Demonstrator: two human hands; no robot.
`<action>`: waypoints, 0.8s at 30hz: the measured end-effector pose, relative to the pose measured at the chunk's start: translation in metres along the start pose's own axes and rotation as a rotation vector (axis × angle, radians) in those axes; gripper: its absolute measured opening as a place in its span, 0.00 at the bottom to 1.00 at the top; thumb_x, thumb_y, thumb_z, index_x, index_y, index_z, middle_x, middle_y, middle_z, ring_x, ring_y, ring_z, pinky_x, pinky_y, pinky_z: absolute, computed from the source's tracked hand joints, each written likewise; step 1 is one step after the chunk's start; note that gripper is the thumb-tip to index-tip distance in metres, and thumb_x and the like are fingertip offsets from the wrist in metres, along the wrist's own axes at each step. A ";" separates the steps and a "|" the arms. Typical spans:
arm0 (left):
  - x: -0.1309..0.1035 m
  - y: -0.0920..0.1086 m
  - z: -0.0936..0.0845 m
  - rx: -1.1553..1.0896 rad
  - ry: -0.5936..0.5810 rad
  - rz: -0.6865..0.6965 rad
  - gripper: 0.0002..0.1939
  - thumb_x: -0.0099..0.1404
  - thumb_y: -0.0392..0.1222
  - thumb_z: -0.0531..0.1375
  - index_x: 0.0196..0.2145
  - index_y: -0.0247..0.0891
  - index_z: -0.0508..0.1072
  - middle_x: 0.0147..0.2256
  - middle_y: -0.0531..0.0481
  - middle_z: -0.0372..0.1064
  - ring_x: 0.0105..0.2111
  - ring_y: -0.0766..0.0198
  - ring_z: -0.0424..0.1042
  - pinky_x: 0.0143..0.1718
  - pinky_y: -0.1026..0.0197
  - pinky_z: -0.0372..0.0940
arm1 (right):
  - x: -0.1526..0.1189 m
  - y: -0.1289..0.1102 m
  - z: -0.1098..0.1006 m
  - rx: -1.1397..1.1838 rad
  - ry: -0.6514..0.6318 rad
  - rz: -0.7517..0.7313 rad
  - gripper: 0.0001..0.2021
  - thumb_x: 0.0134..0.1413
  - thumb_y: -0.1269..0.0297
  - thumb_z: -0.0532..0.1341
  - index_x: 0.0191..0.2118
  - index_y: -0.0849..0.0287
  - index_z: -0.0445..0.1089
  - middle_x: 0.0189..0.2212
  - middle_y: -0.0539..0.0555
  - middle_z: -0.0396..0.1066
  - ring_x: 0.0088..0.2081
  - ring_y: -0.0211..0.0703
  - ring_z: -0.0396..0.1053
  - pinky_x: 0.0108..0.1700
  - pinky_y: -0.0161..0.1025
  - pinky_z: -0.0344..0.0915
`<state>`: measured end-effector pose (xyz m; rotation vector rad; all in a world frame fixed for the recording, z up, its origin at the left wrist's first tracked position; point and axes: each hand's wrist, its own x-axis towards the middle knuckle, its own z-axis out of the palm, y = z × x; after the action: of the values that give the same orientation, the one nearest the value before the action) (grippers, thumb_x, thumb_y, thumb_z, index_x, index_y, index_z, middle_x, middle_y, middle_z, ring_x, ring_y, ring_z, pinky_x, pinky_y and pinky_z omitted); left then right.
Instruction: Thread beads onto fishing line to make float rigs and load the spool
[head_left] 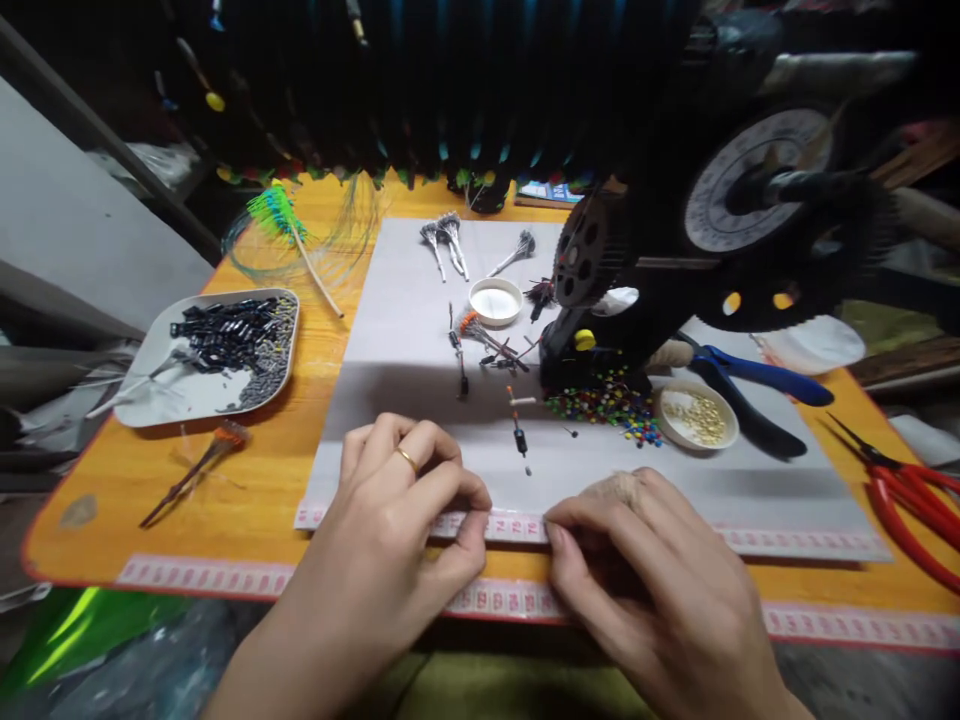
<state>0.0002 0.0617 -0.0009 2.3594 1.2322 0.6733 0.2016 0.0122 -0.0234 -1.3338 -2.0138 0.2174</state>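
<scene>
My left hand [401,510], a gold ring on one finger, pinches thumb and forefinger together over the pink-and-white measuring tape [516,527] along the board's front edge. A short way to the right, my right hand [637,560] makes a similar pinch. Whatever lies between the fingertips is too thin or hidden to make out. Just beyond the hands, a small black-bodied piece with an orange tip [520,438] lies on the pale grey board [390,370]. Several similar black and orange pieces [460,370] are scattered farther back.
A black geared machine [600,340] stands over the board's back right. Colored beads [607,405], a dish of gold bits [696,418], blue-black pliers [765,380] and red-handled pliers [911,500] lie to the right. A white tray [142,400] of black and grey parts sits left.
</scene>
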 end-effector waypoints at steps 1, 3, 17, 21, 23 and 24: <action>0.000 0.000 0.001 -0.005 0.002 -0.010 0.05 0.63 0.32 0.60 0.30 0.39 0.74 0.34 0.50 0.68 0.39 0.58 0.62 0.41 0.52 0.53 | -0.001 0.001 0.000 -0.009 -0.007 -0.004 0.06 0.56 0.79 0.61 0.34 0.62 0.68 0.26 0.52 0.64 0.31 0.40 0.58 0.35 0.39 0.56; -0.001 0.000 0.002 -0.006 0.018 -0.027 0.05 0.62 0.32 0.61 0.30 0.39 0.74 0.34 0.50 0.68 0.39 0.58 0.62 0.40 0.53 0.53 | -0.003 0.003 -0.001 -0.024 -0.025 -0.005 0.07 0.55 0.79 0.62 0.35 0.61 0.67 0.27 0.51 0.65 0.31 0.40 0.59 0.35 0.39 0.57; 0.001 0.001 0.006 0.071 0.074 -0.051 0.06 0.56 0.29 0.61 0.25 0.38 0.73 0.32 0.48 0.68 0.36 0.56 0.63 0.39 0.52 0.52 | -0.004 0.003 -0.005 -0.020 -0.102 0.065 0.06 0.57 0.76 0.61 0.36 0.57 0.66 0.27 0.50 0.66 0.30 0.42 0.61 0.34 0.41 0.56; 0.002 0.002 0.007 0.061 0.065 -0.071 0.06 0.56 0.30 0.60 0.26 0.38 0.73 0.33 0.48 0.68 0.37 0.56 0.63 0.39 0.51 0.52 | -0.003 0.003 -0.004 -0.006 -0.096 0.060 0.07 0.57 0.76 0.61 0.37 0.58 0.66 0.27 0.50 0.66 0.31 0.42 0.60 0.34 0.41 0.56; 0.001 0.001 0.006 0.054 0.068 -0.075 0.06 0.56 0.30 0.60 0.26 0.39 0.73 0.33 0.49 0.68 0.38 0.56 0.63 0.40 0.51 0.52 | -0.003 0.003 -0.005 -0.008 -0.095 0.052 0.07 0.56 0.77 0.62 0.36 0.58 0.66 0.27 0.51 0.66 0.31 0.41 0.60 0.34 0.41 0.56; 0.000 0.001 0.006 0.051 0.070 -0.077 0.07 0.56 0.30 0.60 0.26 0.40 0.72 0.33 0.49 0.68 0.38 0.55 0.63 0.40 0.51 0.52 | -0.003 0.003 -0.005 -0.008 -0.094 0.048 0.07 0.56 0.77 0.62 0.36 0.58 0.66 0.27 0.51 0.66 0.31 0.41 0.60 0.34 0.41 0.56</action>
<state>0.0048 0.0606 -0.0053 2.3336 1.3789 0.7128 0.2072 0.0100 -0.0225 -1.4014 -2.0635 0.2984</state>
